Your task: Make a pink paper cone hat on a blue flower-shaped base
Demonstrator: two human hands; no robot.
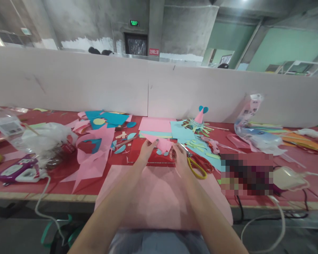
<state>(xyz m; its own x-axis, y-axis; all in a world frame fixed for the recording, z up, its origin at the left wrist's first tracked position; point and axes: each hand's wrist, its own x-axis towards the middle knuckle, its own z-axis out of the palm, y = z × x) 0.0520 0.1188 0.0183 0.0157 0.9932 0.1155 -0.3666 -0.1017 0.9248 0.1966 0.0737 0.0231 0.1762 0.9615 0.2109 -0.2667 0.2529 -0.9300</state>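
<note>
Between my two hands is a piece of pink paper [163, 145] with an uneven lower edge, raised over a red box-like thing [140, 151]. My left hand [148, 147] pinches its left side, thumb on top. At the right side, the bent fingers of my right hand [178, 155] grip the paper's edge; some fingertips are hidden. Small light blue paper pieces [159, 152] show just under the pink paper. Scissors with yellow handles [197, 168] lie right beside my right hand, and red-handled scissors [205, 163] lie behind them.
Pink paper offcuts [95, 158] and blue sheets [113, 119] lie left. A pink paper cone [199, 116] with blue ears and green fringe stands back right. A pink glue gun [212, 144], plastic bags [265, 139] and a purple-white device [21, 171] with a cable are around. A white partition [100, 84] stands behind.
</note>
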